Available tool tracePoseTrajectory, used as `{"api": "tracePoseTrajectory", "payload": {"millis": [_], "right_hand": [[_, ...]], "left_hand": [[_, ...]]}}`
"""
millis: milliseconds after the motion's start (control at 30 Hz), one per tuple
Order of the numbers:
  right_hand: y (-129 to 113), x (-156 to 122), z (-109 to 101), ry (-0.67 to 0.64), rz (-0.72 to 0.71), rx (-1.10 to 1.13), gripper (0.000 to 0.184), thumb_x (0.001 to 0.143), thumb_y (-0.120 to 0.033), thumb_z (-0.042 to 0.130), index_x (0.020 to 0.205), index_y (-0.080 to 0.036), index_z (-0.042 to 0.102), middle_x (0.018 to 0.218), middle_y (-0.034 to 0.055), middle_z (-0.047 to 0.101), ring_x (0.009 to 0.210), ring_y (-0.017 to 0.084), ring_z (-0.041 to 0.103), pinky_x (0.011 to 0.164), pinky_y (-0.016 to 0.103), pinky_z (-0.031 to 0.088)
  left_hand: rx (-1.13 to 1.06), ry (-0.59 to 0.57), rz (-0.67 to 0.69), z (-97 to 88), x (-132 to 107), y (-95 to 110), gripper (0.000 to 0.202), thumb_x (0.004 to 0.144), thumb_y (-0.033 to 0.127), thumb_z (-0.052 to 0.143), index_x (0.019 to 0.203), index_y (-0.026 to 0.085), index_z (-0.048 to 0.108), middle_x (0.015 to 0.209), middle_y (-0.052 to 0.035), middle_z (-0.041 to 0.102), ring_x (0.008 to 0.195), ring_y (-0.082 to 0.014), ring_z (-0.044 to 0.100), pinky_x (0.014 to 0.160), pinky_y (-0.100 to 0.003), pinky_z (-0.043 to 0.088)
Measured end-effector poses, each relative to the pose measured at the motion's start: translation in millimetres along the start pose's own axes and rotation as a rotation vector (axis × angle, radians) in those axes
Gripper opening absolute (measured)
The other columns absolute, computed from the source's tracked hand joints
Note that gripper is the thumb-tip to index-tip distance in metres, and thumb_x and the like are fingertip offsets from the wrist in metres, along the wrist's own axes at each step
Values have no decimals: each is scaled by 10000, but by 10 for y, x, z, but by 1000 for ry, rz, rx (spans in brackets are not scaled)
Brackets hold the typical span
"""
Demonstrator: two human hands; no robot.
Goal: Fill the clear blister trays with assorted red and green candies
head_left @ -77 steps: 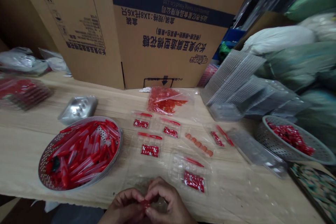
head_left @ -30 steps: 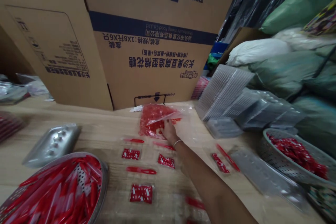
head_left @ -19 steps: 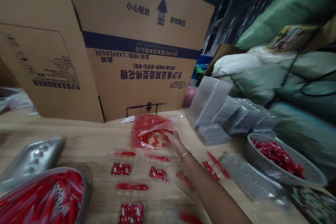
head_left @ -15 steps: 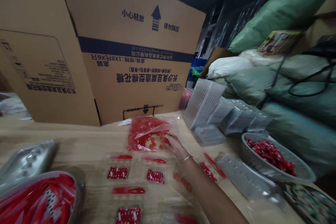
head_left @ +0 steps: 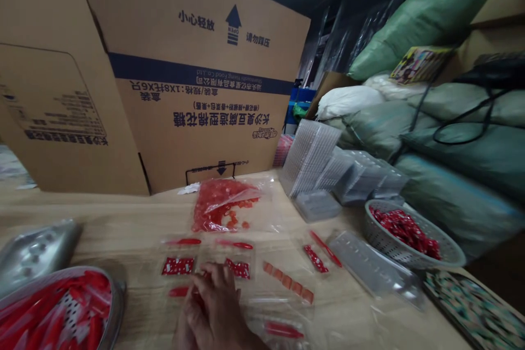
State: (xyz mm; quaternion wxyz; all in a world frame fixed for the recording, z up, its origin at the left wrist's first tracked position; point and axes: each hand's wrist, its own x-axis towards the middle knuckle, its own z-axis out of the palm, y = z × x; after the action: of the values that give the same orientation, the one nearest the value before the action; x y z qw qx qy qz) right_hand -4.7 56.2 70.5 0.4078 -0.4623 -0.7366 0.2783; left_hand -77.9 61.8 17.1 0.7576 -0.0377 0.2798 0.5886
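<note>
Illumination is dim and diffuse, leaving the upper background dark and the counter [head_left: 135, 213] evenly lit with faint shadows, while motion blur smears the hand [head_left: 213, 311] and the left edge, wide-angle distortion stretches the corners, and weak glare marks the clear tray [head_left: 369, 265].

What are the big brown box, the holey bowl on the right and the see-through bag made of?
Big brown box: matte cardboard, with printed text and creased edges. Holey bowl: grey, maybe plastic or dull metal; too blurred to tell. See-through bag: thin glossy plastic film, crinkled, red pieces showing through.
</note>
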Motion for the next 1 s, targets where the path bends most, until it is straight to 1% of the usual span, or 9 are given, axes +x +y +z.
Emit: {"api": "tracePoseTrajectory", "payload": {"millis": [100,233,300,400,600,700,800,900,1000], "right_hand": [[120,229,-220,0,20,52,167,845,-160,544,931,-205,681,1107,86,621,1061,233,550,923,387,443],[333,492,-403,-2,171,86,183,817,-112,503,844,-172,674,879,57,674,823,181,624,738,283,479],[331,473,-375,-79,184,108,164,771,-106,538,798,-174,685,768,27,677,705,165,621,641,249,458],[183,293,-274,-238,163,30,155,672,-76,596,737,-180,690,700,5,663,623,145,594,562,214,401],[39,91,-254,-339,119,-167,151,633,-63,567,678,-188,640,708,-5,633,637,128,551,588,214,358],[98,86,-278,-291,139,-49,129,609,-65,548,639,-181,595,662,-26,580,601,113,511,561,207,343],[133,51,-272,-204,247,201,57,653,-129,532,638,-180,552,615,-46,518,559,99,460,525,199,336],[120,-26,-228,-237,308,376,54,682,-212,536,637,-184,534,586,-54,480,545,95,414,507,201,322],[87,-116,-140,-285,338,451,90,691,-244,541,624,-191,517,557,-58,463,517,93,407,495,208,318]], "left_hand": [[-45,98,-39,-55,-73,147,203,784,200,615,598,232,687,589,13,725,589,-158,693,549,-228,537],[18,87,-64,20,-247,340,267,875,157,467,801,171,722,743,-70,763,751,-210,732,621,-276,571],[69,76,-96,11,-300,363,184,854,167,529,878,160,712,761,-71,764,686,-198,727,555,-251,555],[108,78,-95,-58,-323,317,95,810,157,603,824,151,696,656,-36,735,492,-151,667,439,-208,492],[140,109,-115,-97,-400,211,84,784,136,626,713,136,670,575,-29,711,390,-129,610,371,-185,439],[153,122,-126,-74,-466,236,66,772,137,634,721,134,676,540,-25,698,407,-136,623,362,-172,425],[189,125,-132,-91,-532,287,56,734,162,674,773,123,684,615,-49,723,466,-148,652,353,-165,407],[292,107,-67,-140,-613,322,153,678,210,763,785,130,687,678,-57,736,493,-126,643,361,-147,387],[404,101,0,-160,-704,343,290,612,305,842,812,148,701,620,-23,708,451,-91,587,359,-133,351]]}}
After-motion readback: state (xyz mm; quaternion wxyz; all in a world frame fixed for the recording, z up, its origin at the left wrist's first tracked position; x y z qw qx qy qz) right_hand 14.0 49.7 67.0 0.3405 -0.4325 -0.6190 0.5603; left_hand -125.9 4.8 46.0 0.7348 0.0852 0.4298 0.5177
